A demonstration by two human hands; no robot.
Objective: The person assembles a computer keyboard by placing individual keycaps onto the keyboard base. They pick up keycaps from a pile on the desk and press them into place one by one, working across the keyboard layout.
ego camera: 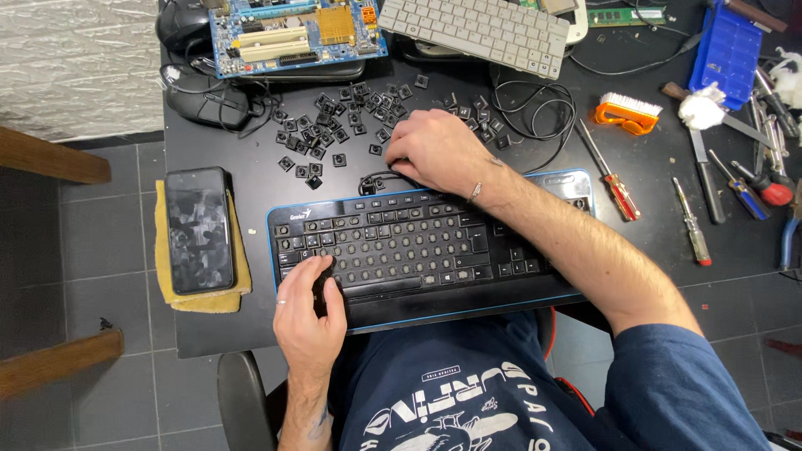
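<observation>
A black keyboard with a blue rim (535,294) lies at the desk's near edge, most of its keycaps off. My left hand (307,311) rests on its lower left corner, fingers curled against the front edge. My right hand (434,150) reaches across the keyboard to the desk just behind it, palm down, fingers bent over the loose black keycaps (334,117) scattered there. Whether those fingers pinch a keycap is hidden under the hand.
A phone (199,230) lies on a yellow cloth at left. A blue circuit board (296,33), two black mice and a white keyboard (476,29) sit at the back. An orange brush (626,113), screwdrivers (614,179) and pliers lie at right.
</observation>
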